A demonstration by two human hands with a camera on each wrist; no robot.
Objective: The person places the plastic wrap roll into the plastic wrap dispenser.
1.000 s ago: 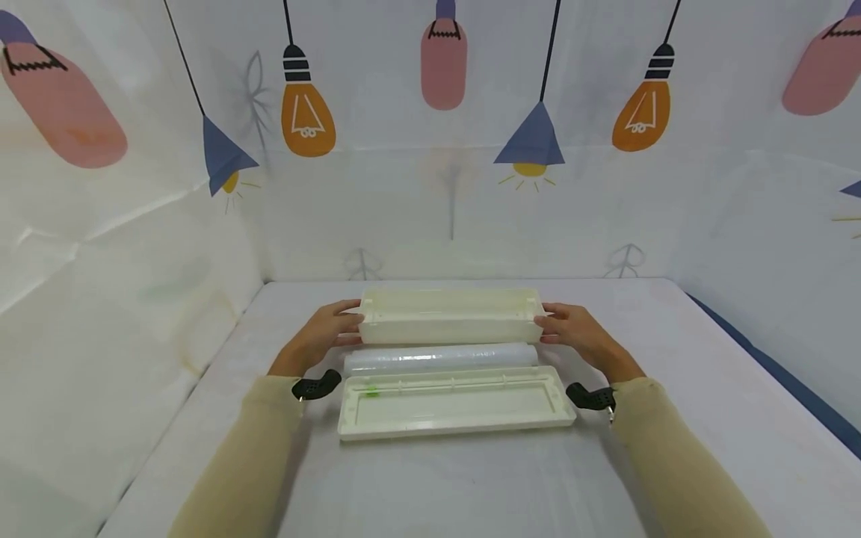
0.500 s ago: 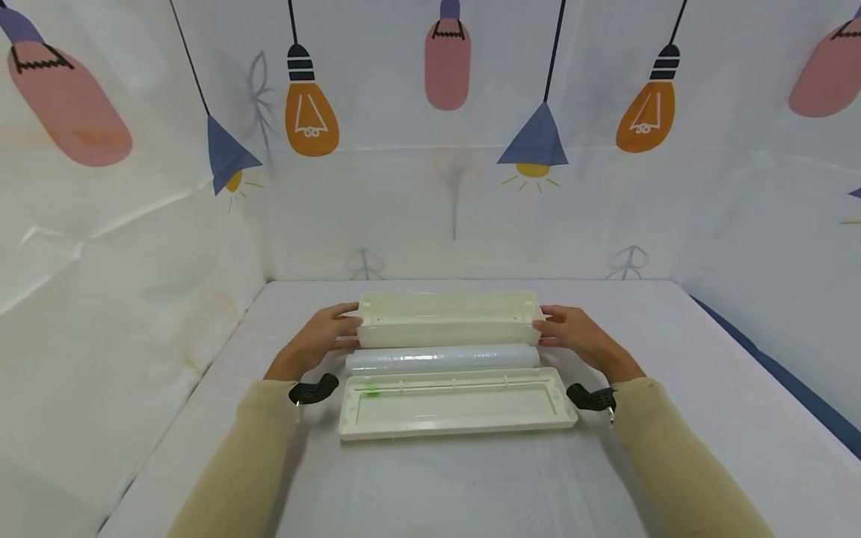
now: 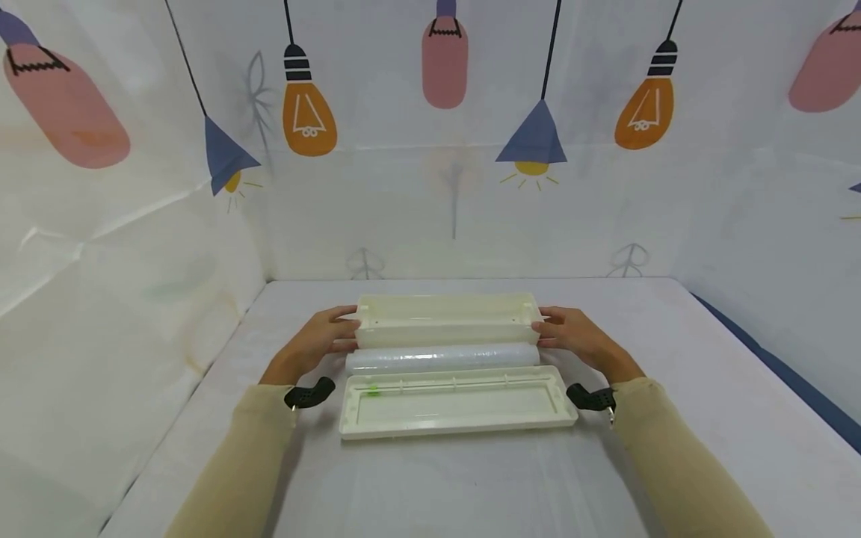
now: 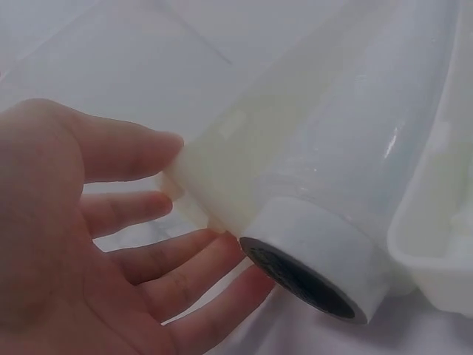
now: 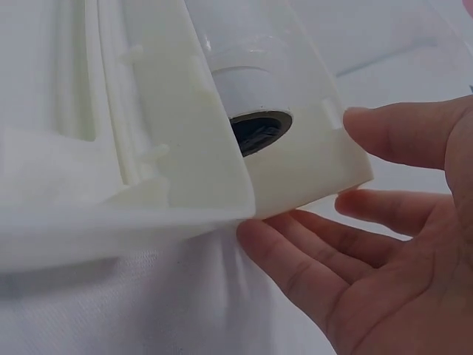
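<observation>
A long cream plastic box (image 3: 447, 335) stands with its hollow side showing at the back of the group in the head view. My left hand (image 3: 312, 345) holds its left end, thumb at the front edge and fingers along the end wall. On the opposite end my right hand (image 3: 584, 342) holds it the same way, as the right wrist view shows. Just in front of the box lies a roll of cling film (image 3: 442, 359), its core end (image 4: 303, 277) close to my left fingertips. Nearest to me is the shallow cream lid (image 3: 457, 407), inner side up.
All this rests on a white-covered table (image 3: 457, 486). A white curtain (image 3: 377, 202) printed with lamps and bulbs hangs behind the table, and sheeting (image 3: 101, 261) encloses the left side.
Both hands and the box have come very slightly nearer to me, towards the roll. The roll and the lid lie where they lay before.
</observation>
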